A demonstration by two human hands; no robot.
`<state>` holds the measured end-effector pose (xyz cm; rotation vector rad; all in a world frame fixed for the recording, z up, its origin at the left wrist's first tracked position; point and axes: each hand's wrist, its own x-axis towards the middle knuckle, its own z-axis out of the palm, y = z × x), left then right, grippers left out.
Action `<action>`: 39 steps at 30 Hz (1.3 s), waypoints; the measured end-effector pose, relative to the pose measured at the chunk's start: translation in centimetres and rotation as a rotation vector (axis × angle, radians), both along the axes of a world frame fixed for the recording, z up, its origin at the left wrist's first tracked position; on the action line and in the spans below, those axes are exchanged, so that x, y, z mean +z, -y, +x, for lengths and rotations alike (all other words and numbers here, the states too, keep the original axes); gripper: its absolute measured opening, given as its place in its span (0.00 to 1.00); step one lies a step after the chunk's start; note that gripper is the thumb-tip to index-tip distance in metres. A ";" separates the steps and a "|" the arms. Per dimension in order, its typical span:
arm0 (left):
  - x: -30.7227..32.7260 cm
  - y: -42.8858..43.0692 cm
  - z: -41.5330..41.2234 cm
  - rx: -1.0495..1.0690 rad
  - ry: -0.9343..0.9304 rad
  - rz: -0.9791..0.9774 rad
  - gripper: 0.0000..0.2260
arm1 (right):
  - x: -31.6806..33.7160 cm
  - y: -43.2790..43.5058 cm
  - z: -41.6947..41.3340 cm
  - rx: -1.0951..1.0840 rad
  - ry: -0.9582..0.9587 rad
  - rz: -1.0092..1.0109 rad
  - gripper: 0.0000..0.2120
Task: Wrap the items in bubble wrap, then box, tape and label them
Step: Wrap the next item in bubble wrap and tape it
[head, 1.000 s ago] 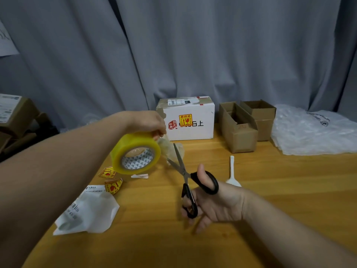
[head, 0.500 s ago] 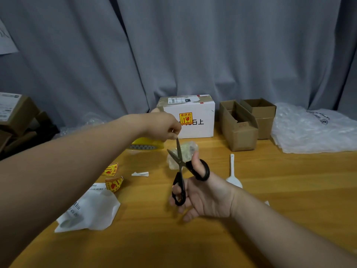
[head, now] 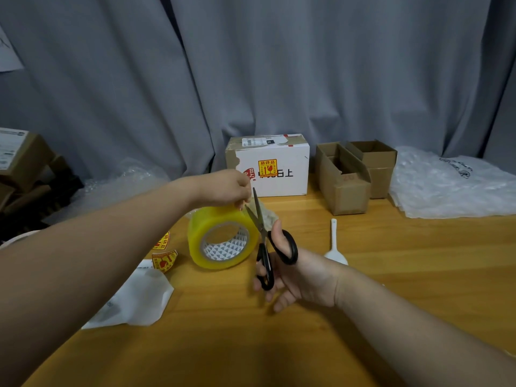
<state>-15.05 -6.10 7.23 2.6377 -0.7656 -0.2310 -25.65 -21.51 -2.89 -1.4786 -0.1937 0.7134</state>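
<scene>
Left hand (head: 224, 188) pinches the one tape roll (head: 199, 238), right hand (head: 303, 277) grips one scissors (head: 290, 248), beside two yellow stickers (head: 164, 261)

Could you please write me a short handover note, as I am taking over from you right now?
Left hand pinches the yellow tape roll from above; right hand holds the scissors, blades open at the tape.
A bubble-wrapped bundle lies behind the blades; open cardboard boxes and bubble wrap sheets to the right.
Done: white box closed, labelled.
Left: cut tape, box, tape and label the bundle.
</scene>
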 end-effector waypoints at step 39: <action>-3.4 0.2 -0.8 0.403 0.002 -0.395 0.12 | 1.8 3.4 4.3 -0.261 0.273 -0.816 0.22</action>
